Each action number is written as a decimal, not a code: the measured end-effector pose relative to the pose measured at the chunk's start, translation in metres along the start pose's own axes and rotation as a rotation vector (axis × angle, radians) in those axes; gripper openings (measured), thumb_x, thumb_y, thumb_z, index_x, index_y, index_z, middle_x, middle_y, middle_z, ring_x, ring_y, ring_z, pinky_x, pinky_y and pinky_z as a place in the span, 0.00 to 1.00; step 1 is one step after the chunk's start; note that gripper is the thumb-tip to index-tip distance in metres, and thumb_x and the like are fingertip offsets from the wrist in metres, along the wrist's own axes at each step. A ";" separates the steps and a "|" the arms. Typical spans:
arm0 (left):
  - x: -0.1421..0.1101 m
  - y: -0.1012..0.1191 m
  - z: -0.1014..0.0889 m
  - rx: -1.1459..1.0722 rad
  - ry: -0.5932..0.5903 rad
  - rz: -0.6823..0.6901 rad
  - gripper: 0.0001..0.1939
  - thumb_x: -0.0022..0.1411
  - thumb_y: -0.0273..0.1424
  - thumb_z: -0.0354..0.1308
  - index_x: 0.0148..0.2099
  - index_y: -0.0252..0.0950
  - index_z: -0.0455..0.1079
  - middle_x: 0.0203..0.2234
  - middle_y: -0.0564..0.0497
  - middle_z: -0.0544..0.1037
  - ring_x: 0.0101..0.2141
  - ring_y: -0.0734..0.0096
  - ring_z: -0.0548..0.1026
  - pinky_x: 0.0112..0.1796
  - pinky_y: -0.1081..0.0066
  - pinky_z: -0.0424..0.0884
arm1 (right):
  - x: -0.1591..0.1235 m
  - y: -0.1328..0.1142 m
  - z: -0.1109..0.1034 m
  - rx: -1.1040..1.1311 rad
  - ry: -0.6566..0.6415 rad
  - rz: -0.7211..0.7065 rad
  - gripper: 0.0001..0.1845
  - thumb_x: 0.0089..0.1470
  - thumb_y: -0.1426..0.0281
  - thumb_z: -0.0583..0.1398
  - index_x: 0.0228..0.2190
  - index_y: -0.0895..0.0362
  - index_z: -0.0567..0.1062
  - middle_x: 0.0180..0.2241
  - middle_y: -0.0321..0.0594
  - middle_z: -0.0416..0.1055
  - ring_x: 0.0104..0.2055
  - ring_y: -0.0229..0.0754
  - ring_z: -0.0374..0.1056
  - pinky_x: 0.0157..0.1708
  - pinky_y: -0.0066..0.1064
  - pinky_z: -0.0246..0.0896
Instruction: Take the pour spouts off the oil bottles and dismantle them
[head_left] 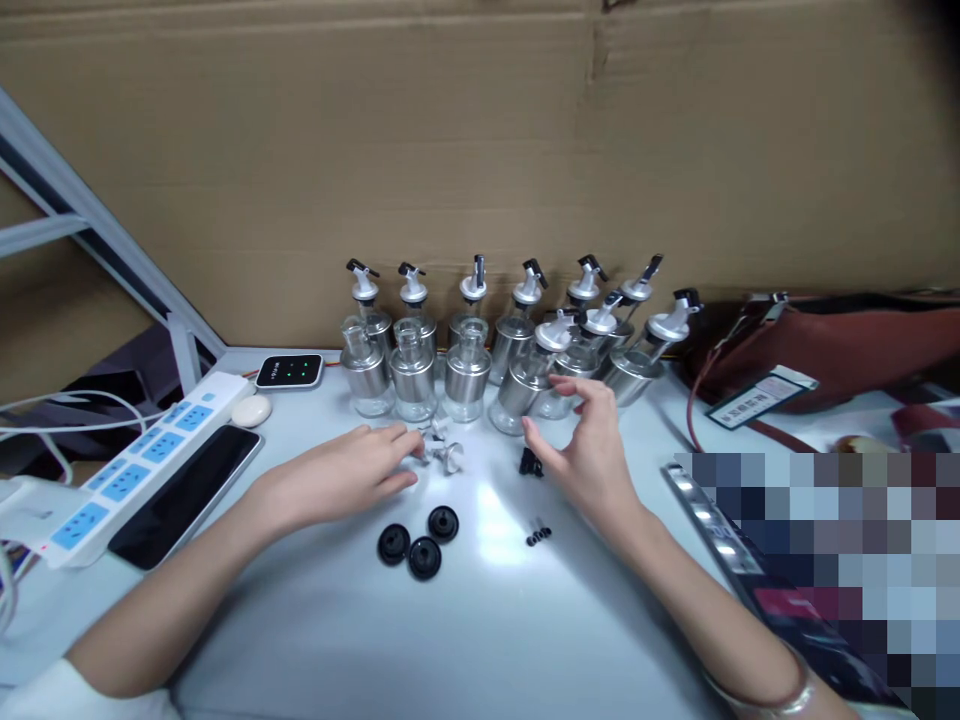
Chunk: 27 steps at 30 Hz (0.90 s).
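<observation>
My left hand [349,470] is palm down over the table, fingers stretched out and thumb apart, beside a few silver pourer spouts [450,458]. Its fingertips are at the nearest spout; whether they touch it I cannot tell. My right hand [596,455] is open, with thumb and fingers spread beside a glass oil bottle [517,395] that has a steel band and a silver pourer top. Small black parts [531,462] lie beneath the right thumb. Three black round caps [424,558] lie nearer me, and small black-ended pieces [538,535] sit to their right.
Behind stand several bottles with pourers [514,340] and three open-necked bottles [466,380]. At left are a power strip [142,465], a phone [187,495], and a small black device [289,371]. A brown bag [810,340] sits at right; a cardboard wall [375,150] closes the back.
</observation>
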<state>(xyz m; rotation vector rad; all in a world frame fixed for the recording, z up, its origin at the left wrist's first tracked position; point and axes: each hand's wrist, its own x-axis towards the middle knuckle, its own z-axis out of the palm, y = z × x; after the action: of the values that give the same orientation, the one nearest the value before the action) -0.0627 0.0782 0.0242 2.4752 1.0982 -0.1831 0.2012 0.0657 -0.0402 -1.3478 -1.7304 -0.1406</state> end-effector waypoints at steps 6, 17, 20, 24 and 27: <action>-0.003 0.010 -0.001 0.057 0.041 0.043 0.12 0.68 0.36 0.46 0.49 0.38 0.64 0.45 0.48 0.72 0.43 0.61 0.72 0.40 0.67 0.67 | 0.008 0.004 0.008 0.025 0.003 0.157 0.26 0.50 0.64 0.61 0.49 0.59 0.60 0.47 0.53 0.62 0.50 0.55 0.61 0.46 0.47 0.60; -0.009 0.051 -0.032 -0.269 0.484 0.174 0.24 0.66 0.50 0.43 0.30 0.35 0.64 0.22 0.56 0.69 0.23 0.77 0.66 0.24 0.76 0.59 | 0.006 -0.021 -0.012 -0.011 0.064 -0.230 0.23 0.48 0.72 0.63 0.47 0.49 0.68 0.41 0.43 0.59 0.45 0.51 0.62 0.42 0.43 0.65; -0.004 0.055 -0.027 -0.259 0.559 0.227 0.27 0.66 0.51 0.40 0.28 0.34 0.62 0.19 0.57 0.66 0.20 0.78 0.63 0.22 0.77 0.57 | 0.003 -0.027 -0.021 -0.107 0.049 -0.352 0.23 0.49 0.77 0.60 0.47 0.48 0.68 0.42 0.44 0.57 0.46 0.50 0.62 0.38 0.40 0.66; 0.002 0.053 -0.017 -0.017 0.450 0.238 0.24 0.70 0.44 0.38 0.30 0.34 0.63 0.20 0.55 0.68 0.20 0.76 0.64 0.22 0.75 0.55 | 0.007 -0.024 -0.028 -0.226 0.007 -0.512 0.19 0.51 0.79 0.56 0.44 0.51 0.69 0.44 0.47 0.67 0.45 0.49 0.66 0.41 0.42 0.64; 0.002 0.047 -0.017 0.192 0.391 0.282 0.23 0.71 0.42 0.37 0.30 0.34 0.63 0.20 0.54 0.68 0.20 0.73 0.64 0.24 0.73 0.55 | 0.014 -0.022 -0.037 -0.317 0.023 -0.632 0.15 0.50 0.82 0.56 0.38 0.54 0.71 0.38 0.45 0.73 0.41 0.47 0.69 0.40 0.40 0.64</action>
<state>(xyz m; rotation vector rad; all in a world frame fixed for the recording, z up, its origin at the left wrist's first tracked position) -0.0275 0.0585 0.0545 2.8861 0.8891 0.3066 0.2047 0.0454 0.0003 -0.9538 -2.1248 -0.8073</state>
